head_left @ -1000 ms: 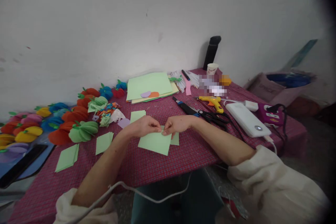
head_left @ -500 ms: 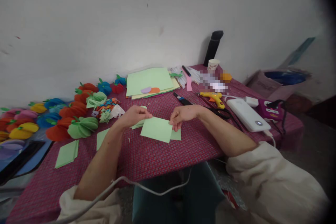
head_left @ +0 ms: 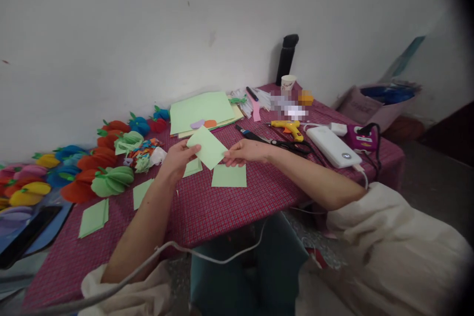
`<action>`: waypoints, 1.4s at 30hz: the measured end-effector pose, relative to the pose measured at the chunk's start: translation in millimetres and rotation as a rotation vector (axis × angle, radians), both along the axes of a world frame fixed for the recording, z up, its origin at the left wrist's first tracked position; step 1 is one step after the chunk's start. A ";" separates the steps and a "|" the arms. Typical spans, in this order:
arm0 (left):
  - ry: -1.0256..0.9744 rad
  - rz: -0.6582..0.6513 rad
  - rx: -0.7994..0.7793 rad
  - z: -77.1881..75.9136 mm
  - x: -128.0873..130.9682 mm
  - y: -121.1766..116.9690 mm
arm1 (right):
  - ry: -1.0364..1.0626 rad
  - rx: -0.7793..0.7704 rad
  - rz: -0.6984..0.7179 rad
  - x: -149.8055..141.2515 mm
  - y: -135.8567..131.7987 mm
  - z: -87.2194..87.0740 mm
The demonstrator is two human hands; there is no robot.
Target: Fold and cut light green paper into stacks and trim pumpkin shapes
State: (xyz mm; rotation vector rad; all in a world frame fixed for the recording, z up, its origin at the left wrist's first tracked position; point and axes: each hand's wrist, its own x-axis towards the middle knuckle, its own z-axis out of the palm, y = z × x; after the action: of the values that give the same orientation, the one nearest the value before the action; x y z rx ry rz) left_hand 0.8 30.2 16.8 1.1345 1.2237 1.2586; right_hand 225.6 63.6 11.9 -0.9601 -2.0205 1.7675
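Note:
Between both hands, a light green paper sheet [head_left: 206, 149] is held up, tilted above the table. My left hand [head_left: 181, 155] pinches its left edge with the thumb on top. The fingertips of my right hand [head_left: 242, 152] are closed on its right corner. Below, another green paper piece [head_left: 229, 177] lies flat on the cloth. Partly behind my left hand is a small green paper stack [head_left: 192, 168]. More green pieces [head_left: 142, 192] lie beside my left forearm, and a further green stack [head_left: 94, 217] rests farther left.
Colourful paper pumpkins [head_left: 107, 158] crowd the left side. Large green sheets [head_left: 202, 108] lie at the back by the wall. On the right are scissors [head_left: 285, 144], a yellow glue gun [head_left: 289, 127], a white power bank [head_left: 331, 145], a purple power strip [head_left: 365, 138] and a paper cup [head_left: 288, 82].
The held paper has been lifted and turned so a corner points up. The piece beneath it now shows almost fully on the cloth. The camera view has shifted slightly.

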 end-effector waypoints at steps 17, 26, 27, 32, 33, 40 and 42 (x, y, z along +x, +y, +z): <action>-0.167 0.353 0.223 -4.9 -45.3 -0.6 | -0.810 0.722 0.194 -23.6 -12.9 -4.7; -0.216 0.292 0.179 1.2 -42.6 -7.0 | -0.667 0.752 0.241 -20.6 -1.5 -8.0; -0.218 0.272 0.172 1.6 -40.7 -8.0 | -0.652 0.746 0.196 -20.0 1.9 -7.6; -0.189 0.196 0.105 0.8 -28.2 -11.1 | -0.700 0.741 -0.105 -16.0 23.2 -1.3; -0.178 0.181 0.091 -0.1 -25.5 -11.5 | -0.711 0.748 -0.150 -15.3 25.0 0.5; -0.065 0.048 0.063 -13.3 -6.0 -14.9 | -0.134 0.464 -0.170 -25.3 0.4 4.7; 0.001 0.010 0.015 -14.7 -2.7 -16.2 | -0.088 0.396 -0.148 -31.4 -7.7 0.5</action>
State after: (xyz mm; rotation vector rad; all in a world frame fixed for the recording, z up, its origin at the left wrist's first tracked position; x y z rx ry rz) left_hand -1.9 14.1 2.1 1.1415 1.2238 1.2764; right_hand 194.2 55.8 12.4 -1.0369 -2.1756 1.2059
